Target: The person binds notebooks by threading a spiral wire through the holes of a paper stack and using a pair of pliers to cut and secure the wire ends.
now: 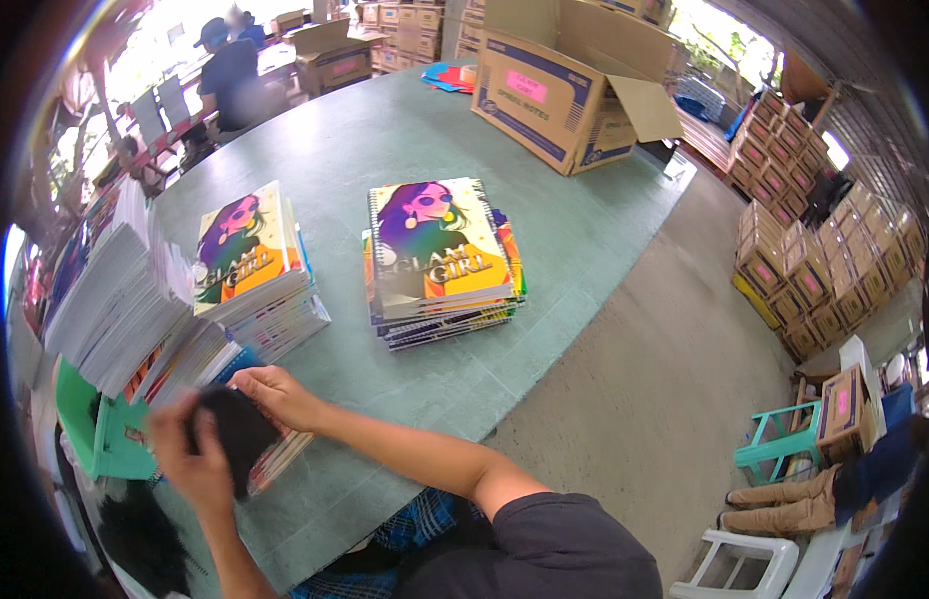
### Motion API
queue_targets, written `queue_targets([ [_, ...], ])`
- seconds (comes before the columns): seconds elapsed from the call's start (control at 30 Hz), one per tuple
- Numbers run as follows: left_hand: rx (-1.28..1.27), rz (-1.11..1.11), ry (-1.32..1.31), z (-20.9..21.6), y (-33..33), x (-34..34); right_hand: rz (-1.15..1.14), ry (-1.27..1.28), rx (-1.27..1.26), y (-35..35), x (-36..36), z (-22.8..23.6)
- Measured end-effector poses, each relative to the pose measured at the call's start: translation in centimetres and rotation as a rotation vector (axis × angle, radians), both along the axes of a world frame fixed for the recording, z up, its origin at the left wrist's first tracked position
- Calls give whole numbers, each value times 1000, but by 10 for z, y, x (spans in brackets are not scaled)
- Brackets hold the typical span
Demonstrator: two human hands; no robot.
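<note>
My left hand [192,449], smeared by motion, is wrapped against a dark, rounded black thing [235,431] whose kind I cannot make out. My right hand [275,394] is closed at its upper edge, the fingertips pressed together; what they pinch is hidden. Beneath the black thing, a few notebook edges [278,465] show at the table's near side. Beyond my hands rise stacks of spiral notebooks with a sunglasses-wearing woman on the cover: one stack [247,250] at the left, another [435,255] in the middle of the table.
A tall pile of white-edged notebooks [125,290] leans at the left, beside a green plastic bin [120,439]. An open carton [544,95] stands at the table's far end. Stacked cartons [834,265], a green stool [779,439] and other people [230,85] are around the green table [415,409].
</note>
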State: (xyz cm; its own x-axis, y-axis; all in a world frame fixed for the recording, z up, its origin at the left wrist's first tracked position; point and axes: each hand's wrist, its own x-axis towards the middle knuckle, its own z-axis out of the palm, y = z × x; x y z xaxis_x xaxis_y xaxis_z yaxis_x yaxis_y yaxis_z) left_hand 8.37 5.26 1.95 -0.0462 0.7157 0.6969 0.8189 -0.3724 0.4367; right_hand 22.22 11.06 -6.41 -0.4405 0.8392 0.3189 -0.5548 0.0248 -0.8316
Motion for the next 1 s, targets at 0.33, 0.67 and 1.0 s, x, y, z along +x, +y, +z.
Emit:
queue_targets([
  [0.33, -444, -303, 144, -97, -57, 17, -322, -228, 210, -5, -2, 6],
  [0.67, -44, -260, 291, -20, 21, 19, -340, -442, 141, -2, 4, -16],
  [1.0, 107, -276, 127, -20, 33, 28, -322, -454, 222, 0, 17, -25],
])
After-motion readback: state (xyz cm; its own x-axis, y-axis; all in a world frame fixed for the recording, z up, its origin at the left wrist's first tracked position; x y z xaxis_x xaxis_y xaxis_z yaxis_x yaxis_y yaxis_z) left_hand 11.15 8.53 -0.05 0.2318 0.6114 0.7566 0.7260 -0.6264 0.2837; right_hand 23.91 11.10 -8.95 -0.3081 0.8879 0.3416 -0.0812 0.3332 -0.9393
